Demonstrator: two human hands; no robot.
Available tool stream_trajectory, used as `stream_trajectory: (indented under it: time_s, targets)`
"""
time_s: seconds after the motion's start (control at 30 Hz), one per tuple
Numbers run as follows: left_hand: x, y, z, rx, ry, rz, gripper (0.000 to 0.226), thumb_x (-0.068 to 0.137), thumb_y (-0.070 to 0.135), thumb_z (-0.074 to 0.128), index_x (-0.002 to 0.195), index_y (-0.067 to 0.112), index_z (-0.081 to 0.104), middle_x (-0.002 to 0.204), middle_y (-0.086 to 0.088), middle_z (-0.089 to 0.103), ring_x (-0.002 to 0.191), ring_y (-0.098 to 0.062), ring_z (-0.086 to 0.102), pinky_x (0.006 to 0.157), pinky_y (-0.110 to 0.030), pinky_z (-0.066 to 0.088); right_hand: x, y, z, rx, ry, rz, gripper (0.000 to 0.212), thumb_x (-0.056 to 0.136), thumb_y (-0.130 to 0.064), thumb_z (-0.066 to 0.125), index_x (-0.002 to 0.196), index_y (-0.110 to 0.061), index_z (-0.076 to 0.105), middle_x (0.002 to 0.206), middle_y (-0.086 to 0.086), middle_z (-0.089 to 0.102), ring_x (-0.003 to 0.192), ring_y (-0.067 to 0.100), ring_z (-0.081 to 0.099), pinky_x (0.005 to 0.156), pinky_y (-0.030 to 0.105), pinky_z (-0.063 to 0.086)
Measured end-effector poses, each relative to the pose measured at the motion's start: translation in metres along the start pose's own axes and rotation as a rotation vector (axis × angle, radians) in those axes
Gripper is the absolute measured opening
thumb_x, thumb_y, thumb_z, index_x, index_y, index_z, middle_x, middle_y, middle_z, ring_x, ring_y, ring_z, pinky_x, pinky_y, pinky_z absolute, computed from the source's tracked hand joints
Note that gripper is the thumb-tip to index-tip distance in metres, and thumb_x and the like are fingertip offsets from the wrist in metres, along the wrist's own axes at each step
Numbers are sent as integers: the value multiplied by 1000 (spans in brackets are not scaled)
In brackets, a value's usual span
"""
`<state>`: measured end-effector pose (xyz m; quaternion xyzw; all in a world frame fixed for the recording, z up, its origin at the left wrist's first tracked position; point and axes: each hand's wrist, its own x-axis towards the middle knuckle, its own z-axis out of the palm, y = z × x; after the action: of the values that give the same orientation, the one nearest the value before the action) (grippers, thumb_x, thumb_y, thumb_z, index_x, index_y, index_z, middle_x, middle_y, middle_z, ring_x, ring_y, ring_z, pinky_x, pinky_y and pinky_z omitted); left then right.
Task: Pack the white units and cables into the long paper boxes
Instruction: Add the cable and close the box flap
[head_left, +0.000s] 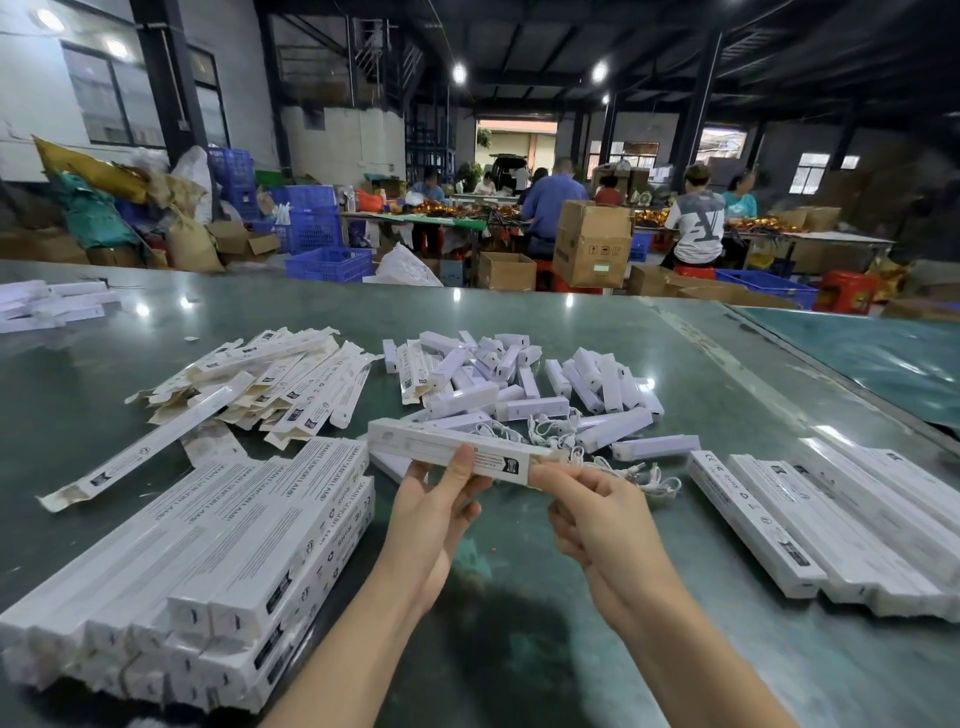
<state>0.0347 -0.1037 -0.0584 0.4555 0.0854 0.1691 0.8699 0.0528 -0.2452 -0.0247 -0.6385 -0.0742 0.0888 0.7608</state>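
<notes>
Head view shows both hands, the left hand (441, 499) and right hand (582, 499), gripping one long paper box (452, 447) above the surface (675, 374), centre. At 3 o'clock its end looks open; I judge a cable (649, 475) could snag there, or a unit could slip out if tilted.

green table (519, 322), cardboard cartons (592, 244), blue crates (311, 218)

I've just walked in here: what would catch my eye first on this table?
Two bare hands at the centre hold one long paper box: the left hand grips its middle, the right hand pinches its end. Behind it lies a heap of white units with tangled cables, and a big stack of boxes fills the near left.
</notes>
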Motion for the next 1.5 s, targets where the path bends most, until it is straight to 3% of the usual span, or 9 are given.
stream_trajectory:
  time_s: [0.13, 0.3, 0.47, 0.67, 0.8, 1.03, 1.2, 1.33, 1.5]
  targets:
    - [-1, 1, -1, 0, -41, -18, 33, 75, 28, 68, 106, 17, 63, 92, 1, 73, 78, -10, 64, 66, -25, 42, 1, 1, 0, 138, -68, 137, 20, 85, -5, 63, 100, 9, 66, 47, -7, 21, 41, 8, 17, 36, 16, 16]
    - [-1, 1, -1, -8, -81, -56, 35, 72, 29, 71, 104, 13, 66, 91, -1, 73, 78, -11, 61, 63, -23, 45, 4, 2, 1, 294, -65, 231, 4, 86, -3, 58, 83, -4, 61, 45, -7, 18, 35, 4, 18, 32, 16, 12]
    - [-1, 1, 0, -130, -120, -102, 27, 72, 22, 71, 98, 14, 69, 89, -4, 73, 72, -11, 62, 56, -21, 49, 3, 4, 2, 281, -63, 200, 14, 87, -3, 57, 74, -8, 58, 46, -6, 18, 35, 5, 17, 33, 16, 11]
    - [0, 3, -2, -188, -145, -130, 15, 71, 22, 73, 85, 19, 77, 83, -2, 74, 70, -10, 68, 58, -22, 50, 0, 5, 6, 268, -85, 176, 9, 88, 0, 54, 87, 0, 63, 46, -6, 18, 36, 5, 17, 32, 16, 13]
    - [0, 4, 0, -213, -132, -135, 10, 71, 22, 72, 77, 21, 79, 86, 0, 75, 76, -9, 70, 65, -23, 49, -1, 6, 7, 328, -95, 198, 11, 87, 1, 55, 82, -2, 64, 45, -6, 19, 36, 4, 17, 34, 16, 10]
    - [0, 6, -1, -258, -124, -125, 16, 72, 14, 80, 86, 10, 74, 82, -9, 73, 65, -15, 68, 56, -23, 55, -4, 7, 13, 495, -115, 270, 9, 62, -5, 64, 57, -9, 71, 47, -6, 23, 33, 4, 19, 31, 16, 10]
    - [1, 7, -3, -270, -160, -95, 10, 72, 12, 71, 76, 15, 80, 84, -6, 75, 73, -13, 71, 61, -22, 56, -2, 10, 10, 358, -109, 181, 10, 85, 3, 53, 86, 0, 62, 45, -8, 21, 34, 3, 19, 33, 15, 11]
    - [1, 9, -6, -274, -199, -74, 16, 66, 13, 80, 81, 14, 81, 91, -9, 75, 83, -16, 73, 69, -24, 58, -1, 11, 6, 190, -84, 66, 19, 85, 5, 55, 78, -4, 71, 47, -6, 32, 39, 5, 20, 38, 16, 13]
    - [2, 8, -7, -284, -169, -79, 14, 77, 8, 69, 86, 10, 80, 95, -13, 75, 83, -19, 73, 70, -26, 59, -1, 10, 4, -8, -40, -55, 14, 82, 3, 61, 78, -3, 72, 50, -3, 36, 43, 8, 23, 39, 14, 21]
